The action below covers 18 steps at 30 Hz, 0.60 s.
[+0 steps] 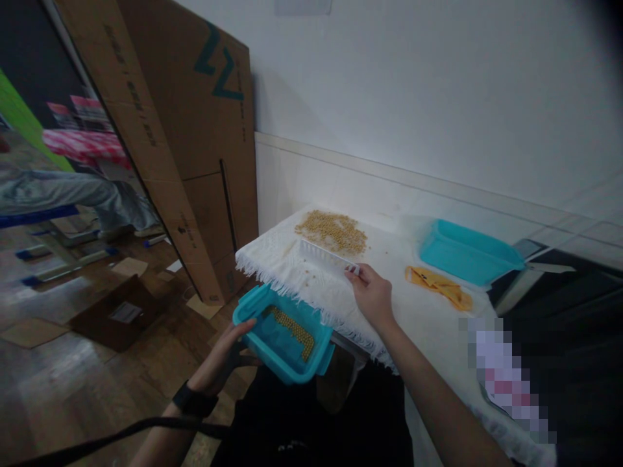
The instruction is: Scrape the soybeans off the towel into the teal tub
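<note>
The left hand [232, 347] grips a teal plastic tub [294, 372] by its near-left rim, the thumb laid over the smooth lip and the other fingers spread below the outer wall. Right of that thumb, within the rounded rectangular tub, small round tan beans [296, 329] lie in a bent band along the bottom. The right hand [372, 295] pinches one end of a long white strip [326, 257] with a row of notches or teeth, its fingers closed narrowly on it. Just past the strip, farther out from the right fingertips, a loose bean heap [333, 231] spreads in a grainy oval on a white woven cloth [335, 293] with a stringy fringe. To the right of the right fingers lie a crumpled orange-yellow fabric piece [439, 287] and, behind it, a shallow teal tray [470, 254] with sloping sides.
</note>
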Tool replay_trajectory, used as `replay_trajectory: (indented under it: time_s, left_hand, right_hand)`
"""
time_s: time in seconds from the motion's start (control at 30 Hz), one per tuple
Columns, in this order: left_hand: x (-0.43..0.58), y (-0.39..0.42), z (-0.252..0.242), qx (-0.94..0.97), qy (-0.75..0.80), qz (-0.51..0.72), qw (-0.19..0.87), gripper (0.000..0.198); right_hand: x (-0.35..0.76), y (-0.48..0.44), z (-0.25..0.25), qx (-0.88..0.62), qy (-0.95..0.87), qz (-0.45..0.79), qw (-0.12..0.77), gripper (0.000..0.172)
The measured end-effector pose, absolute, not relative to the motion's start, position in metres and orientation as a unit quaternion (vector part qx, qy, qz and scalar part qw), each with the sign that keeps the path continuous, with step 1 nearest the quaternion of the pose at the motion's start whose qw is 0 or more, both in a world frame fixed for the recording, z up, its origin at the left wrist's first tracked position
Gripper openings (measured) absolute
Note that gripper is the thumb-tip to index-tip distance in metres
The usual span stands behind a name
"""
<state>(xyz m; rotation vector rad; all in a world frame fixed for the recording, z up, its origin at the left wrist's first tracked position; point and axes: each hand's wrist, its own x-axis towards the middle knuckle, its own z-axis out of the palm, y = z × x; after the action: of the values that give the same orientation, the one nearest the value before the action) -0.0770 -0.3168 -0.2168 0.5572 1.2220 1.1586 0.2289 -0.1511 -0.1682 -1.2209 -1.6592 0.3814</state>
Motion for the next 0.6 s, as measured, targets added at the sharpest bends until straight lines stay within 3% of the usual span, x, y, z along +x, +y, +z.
replay_trajectory:
  time_s: [0.33,0.6]
  left_hand:
    - [-0.08,-0.314,-0.222,0.25,0.534,0.493,0.639,0.1]
    - [-0.082,-0.315,-0.22,0.248,0.531,0.494,0.643,0.091]
  right_hand:
    - [0.236,-0.174,-0.171,-0.489,-0.688,0.158,0.513,0.031]
    - [0.229,-0.178,-0.174,-0.479,-0.698,0.167,0.505,0.031]
